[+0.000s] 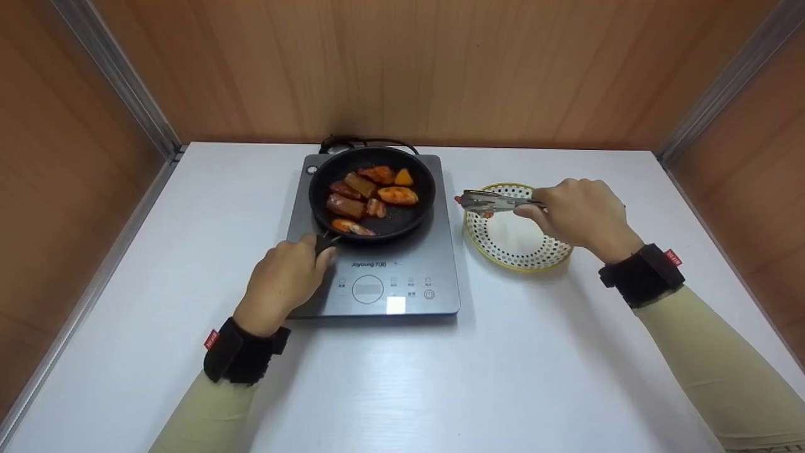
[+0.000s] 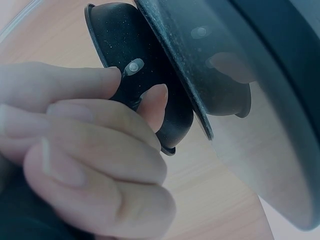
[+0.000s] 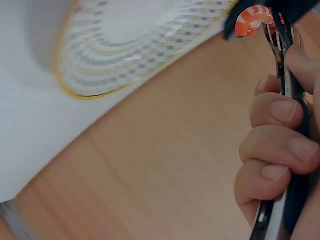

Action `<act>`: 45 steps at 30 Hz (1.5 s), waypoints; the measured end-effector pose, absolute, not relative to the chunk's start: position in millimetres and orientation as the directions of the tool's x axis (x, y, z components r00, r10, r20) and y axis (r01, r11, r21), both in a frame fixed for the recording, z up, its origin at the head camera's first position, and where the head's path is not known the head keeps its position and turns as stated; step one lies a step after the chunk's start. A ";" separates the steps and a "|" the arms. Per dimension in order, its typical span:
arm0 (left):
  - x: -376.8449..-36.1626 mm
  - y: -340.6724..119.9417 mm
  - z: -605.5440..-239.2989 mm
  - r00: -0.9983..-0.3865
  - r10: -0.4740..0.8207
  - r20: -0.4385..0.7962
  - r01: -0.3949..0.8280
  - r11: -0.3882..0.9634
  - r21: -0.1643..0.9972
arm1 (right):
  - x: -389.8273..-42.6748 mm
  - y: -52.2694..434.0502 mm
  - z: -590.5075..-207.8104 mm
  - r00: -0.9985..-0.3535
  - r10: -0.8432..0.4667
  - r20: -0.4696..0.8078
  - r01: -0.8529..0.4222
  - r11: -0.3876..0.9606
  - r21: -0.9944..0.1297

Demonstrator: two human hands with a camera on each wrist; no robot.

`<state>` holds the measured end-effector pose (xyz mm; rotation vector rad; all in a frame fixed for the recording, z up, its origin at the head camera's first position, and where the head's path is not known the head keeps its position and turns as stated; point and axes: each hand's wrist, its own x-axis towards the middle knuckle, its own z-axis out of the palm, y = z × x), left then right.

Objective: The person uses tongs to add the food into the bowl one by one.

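Observation:
My left hand (image 1: 283, 277) grips the dark handle of a black frying pan (image 1: 402, 222), fingers wrapped around it in the left wrist view. In the pan lie several browned meat pieces (image 1: 345, 206), orange-red shrimp (image 1: 352, 228) and a yellow-orange wedge (image 1: 403, 178). My right hand (image 1: 582, 211) holds metal tongs (image 1: 494, 201) with dark grips, and their tips pinch an orange-and-white striped shrimp (image 3: 250, 21). The tongs and the shrimp are above the left rim of a white dotted plate (image 1: 516, 236) with a yellow edge; the hand partly covers its right side.
Under the pan is a grey induction cooker (image 1: 371, 305) with a touch panel at its front. A black cord (image 1: 383, 141) runs behind it. Wooden panels (image 1: 409, 69) with metal corner strips enclose the white table (image 1: 390, 384) at the back and sides.

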<state>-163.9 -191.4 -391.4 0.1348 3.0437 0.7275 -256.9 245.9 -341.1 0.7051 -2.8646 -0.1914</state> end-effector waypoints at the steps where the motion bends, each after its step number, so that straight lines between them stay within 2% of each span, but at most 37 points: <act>1: -163.9 -191.8 -391.5 -0.996 0.085 0.009 0.080 0.888 0.452 | -254.5 239.1 -336.9 -0.860 -0.482 0.167 -0.456 0.873 0.173; 8: -163.3 -193.3 -391.4 -0.996 0.081 0.020 0.081 0.888 0.453 | -241.0 187.2 -310.5 -0.802 -0.556 0.218 -0.526 0.830 0.184; 14: -162.7 -192.5 -390.7 -0.996 0.090 0.026 0.092 0.889 0.448 | -243.8 146.6 -302.0 -0.756 -0.615 0.223 -0.579 0.788 0.209; 25: -163.0 -185.8 -389.7 -0.996 0.087 0.006 0.080 0.883 0.463 | -259.9 106.1 -306.6 -0.821 -0.570 0.032 -0.550 0.805 0.223; 35: -163.7 -186.0 -388.6 -0.996 0.088 -0.002 0.078 0.883 0.463 | -267.6 99.0 -310.9 -0.814 -0.581 -0.028 -0.571 0.788 0.231; 45: -163.9 -186.5 -391.5 -0.995 0.096 0.021 0.095 0.886 0.454 | -274.0 101.8 -320.6 -0.814 -0.580 -0.026 -0.568 0.788 0.236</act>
